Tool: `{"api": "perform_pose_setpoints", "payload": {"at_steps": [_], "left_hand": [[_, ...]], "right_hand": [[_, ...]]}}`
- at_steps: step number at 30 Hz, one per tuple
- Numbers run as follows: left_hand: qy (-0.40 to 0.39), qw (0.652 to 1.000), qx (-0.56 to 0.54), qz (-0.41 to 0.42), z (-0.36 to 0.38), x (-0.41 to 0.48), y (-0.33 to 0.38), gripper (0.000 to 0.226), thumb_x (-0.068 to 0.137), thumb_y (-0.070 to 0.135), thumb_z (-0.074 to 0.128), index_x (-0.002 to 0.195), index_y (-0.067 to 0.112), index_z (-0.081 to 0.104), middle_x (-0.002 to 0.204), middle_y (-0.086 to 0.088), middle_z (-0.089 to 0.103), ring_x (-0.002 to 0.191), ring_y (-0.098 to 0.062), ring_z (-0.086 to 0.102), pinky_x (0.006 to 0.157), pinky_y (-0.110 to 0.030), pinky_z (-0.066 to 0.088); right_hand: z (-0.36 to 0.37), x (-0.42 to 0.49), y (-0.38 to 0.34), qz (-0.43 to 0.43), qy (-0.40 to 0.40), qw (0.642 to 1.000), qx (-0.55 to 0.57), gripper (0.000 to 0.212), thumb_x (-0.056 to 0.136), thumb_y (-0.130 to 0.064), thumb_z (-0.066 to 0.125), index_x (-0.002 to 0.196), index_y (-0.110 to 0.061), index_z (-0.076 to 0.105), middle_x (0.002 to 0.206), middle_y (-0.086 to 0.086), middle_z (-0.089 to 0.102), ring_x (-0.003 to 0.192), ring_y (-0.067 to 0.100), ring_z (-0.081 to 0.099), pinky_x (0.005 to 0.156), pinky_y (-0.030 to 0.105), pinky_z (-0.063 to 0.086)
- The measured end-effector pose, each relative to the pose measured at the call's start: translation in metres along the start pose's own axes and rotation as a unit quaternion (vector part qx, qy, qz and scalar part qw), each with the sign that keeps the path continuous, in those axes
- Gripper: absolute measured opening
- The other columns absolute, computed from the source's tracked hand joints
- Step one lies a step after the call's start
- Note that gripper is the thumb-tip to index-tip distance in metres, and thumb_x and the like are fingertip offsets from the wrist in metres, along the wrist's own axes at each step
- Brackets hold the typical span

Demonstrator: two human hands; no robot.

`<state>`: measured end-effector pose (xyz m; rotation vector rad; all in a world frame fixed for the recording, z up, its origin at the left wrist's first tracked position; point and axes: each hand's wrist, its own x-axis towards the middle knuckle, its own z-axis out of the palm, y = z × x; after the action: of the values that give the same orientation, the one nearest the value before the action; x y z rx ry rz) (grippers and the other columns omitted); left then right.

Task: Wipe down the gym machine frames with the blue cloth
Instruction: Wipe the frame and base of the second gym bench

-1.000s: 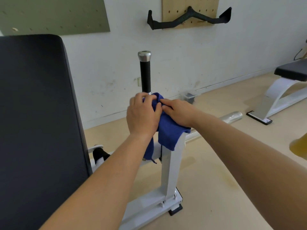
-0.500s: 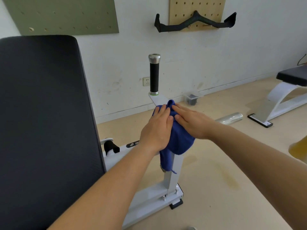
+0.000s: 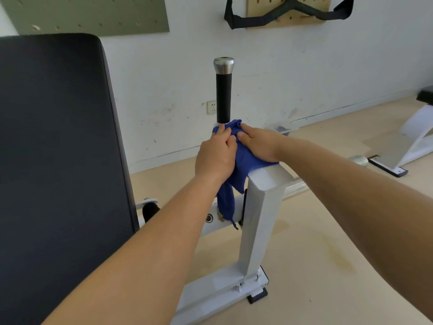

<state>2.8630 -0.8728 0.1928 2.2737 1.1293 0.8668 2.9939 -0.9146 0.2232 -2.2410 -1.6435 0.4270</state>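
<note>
Padding fills the left, where we see the black backrest. Next, the left hand rests on the blue cloth, fingers close together and curled over its bunched top, just below the upright black handle. The right hand presses the cloth with flat, closed fingers. The cloth drapes over the white frame post, with one tail hanging down.

Soft, even light is filling the room, throwing only faint shadows on the floor. The chrome cap is catching a mild gleam. Lines are bowing near the edges.
</note>
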Motion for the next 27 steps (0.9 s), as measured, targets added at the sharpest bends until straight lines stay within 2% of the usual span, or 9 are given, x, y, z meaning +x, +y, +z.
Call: {"api": "perform_pose_setpoints", "payload": {"at_steps": [3, 6, 11, 14, 17, 19, 21, 24, 27], "left_hand": [[-0.024, 0.999, 0.019, 0.015, -0.008, -0.019, 0.012, 0.037, 0.106, 0.027, 0.032, 0.132, 0.015, 0.055, 0.153, -0.001, 0.041, 0.128, -0.029, 0.048, 0.098, -0.037, 0.04], [-0.055, 0.997, 0.041, 0.044, -0.01, -0.046, 0.021, 0.04, 0.107, 0.028, 0.028, 0.141, 0.016, 0.045, 0.16, 0.001, 0.028, 0.14, -0.025, 0.036, 0.105, -0.039, 0.038], [-0.094, 0.991, 0.058, 0.077, -0.008, -0.085, 0.027, 0.047, 0.107, 0.029, 0.024, 0.153, 0.021, 0.029, 0.163, 0.009, 0.018, 0.151, -0.011, 0.005, 0.116, -0.038, 0.029], [-0.086, 0.988, 0.074, 0.108, -0.011, -0.083, 0.027, 0.042, 0.106, 0.026, 0.025, 0.145, 0.018, 0.04, 0.156, 0.005, 0.032, 0.145, -0.009, 0.017, 0.109, -0.036, 0.035], [-0.09, 0.986, 0.084, 0.115, -0.014, -0.063, 0.025, 0.039, 0.106, 0.023, 0.027, 0.14, 0.015, 0.044, 0.148, -0.001, 0.038, 0.134, -0.014, 0.032, 0.093, -0.027, 0.034], [-0.095, 0.985, 0.096, 0.106, -0.013, -0.047, 0.023, 0.039, 0.107, 0.022, 0.027, 0.141, 0.015, 0.043, 0.148, -0.001, 0.037, 0.129, -0.019, 0.039, 0.086, -0.023, 0.03], [-0.093, 0.985, 0.107, 0.094, -0.011, -0.029, 0.02, 0.038, 0.107, 0.021, 0.027, 0.14, 0.014, 0.044, 0.148, -0.002, 0.037, 0.127, -0.022, 0.041, 0.087, -0.025, 0.031], [-0.086, 0.99, 0.095, 0.06, -0.008, -0.001, 0.009, 0.038, 0.107, 0.022, 0.026, 0.138, 0.017, 0.046, 0.149, -0.003, 0.037, 0.122, -0.024, 0.046, 0.085, -0.027, 0.031], [-0.073, 0.994, 0.074, 0.045, -0.005, 0.013, -0.001, 0.04, 0.107, 0.025, 0.024, 0.141, 0.024, 0.046, 0.146, -0.002, 0.04, 0.1, -0.019, 0.048, 0.082, -0.027, 0.032]], "right_hand": [[0.001, -0.018, 0.003, -0.002, -0.008, 1.0, 0.017, 0.052, 0.108, -0.034, 0.024, 0.157, -0.018, 0.016, 0.15, 0.018, 0.043, 0.135, 0.034, 0.043, 0.109, 0.037, 0.028], [0.003, -0.043, 0.013, 0.004, -0.016, 1.0, 0.018, 0.055, 0.107, -0.039, 0.024, 0.158, -0.022, 0.01, 0.151, 0.017, 0.043, 0.134, 0.034, 0.044, 0.114, 0.044, 0.029], [0.005, -0.1, 0.024, -0.011, -0.009, 1.0, 0.001, 0.057, 0.107, -0.039, 0.025, 0.159, -0.022, 0.009, 0.16, 0.006, 0.032, 0.139, 0.029, 0.039, 0.111, 0.035, 0.028], [0.003, -0.102, 0.024, -0.019, -0.016, 1.0, -0.012, 0.057, 0.108, -0.038, 0.025, 0.159, -0.021, 0.008, 0.162, 0.003, 0.026, 0.142, 0.028, 0.035, 0.114, 0.035, 0.024], [0.001, -0.078, 0.022, -0.013, -0.026, 1.0, 0.003, 0.052, 0.108, -0.034, 0.027, 0.155, -0.015, 0.018, 0.152, 0.015, 0.041, 0.133, 0.034, 0.044, 0.112, 0.04, 0.03], [0.001, -0.053, 0.022, -0.001, -0.041, 0.999, -0.007, 0.054, 0.108, -0.036, 0.025, 0.156, -0.014, 0.014, 0.152, 0.017, 0.04, 0.136, 0.035, 0.041, 0.115, 0.043, 0.027], [0.001, -0.029, 0.02, 0.01, -0.044, 0.999, -0.019, 0.056, 0.108, -0.038, 0.022, 0.157, -0.014, 0.013, 0.157, 0.016, 0.033, 0.141, 0.034, 0.035, 0.118, 0.042, 0.022], [-0.001, 0.0, 0.011, 0.004, -0.033, 0.999, -0.026, 0.051, 0.109, -0.033, 0.021, 0.154, -0.009, 0.026, 0.153, 0.018, 0.039, 0.138, 0.034, 0.039, 0.112, 0.036, 0.024], [-0.001, 0.017, 0.006, -0.007, -0.02, 1.0, -0.013, 0.05, 0.109, -0.033, 0.019, 0.153, -0.012, 0.029, 0.15, 0.017, 0.044, 0.135, 0.033, 0.042, 0.111, 0.035, 0.025]]}}
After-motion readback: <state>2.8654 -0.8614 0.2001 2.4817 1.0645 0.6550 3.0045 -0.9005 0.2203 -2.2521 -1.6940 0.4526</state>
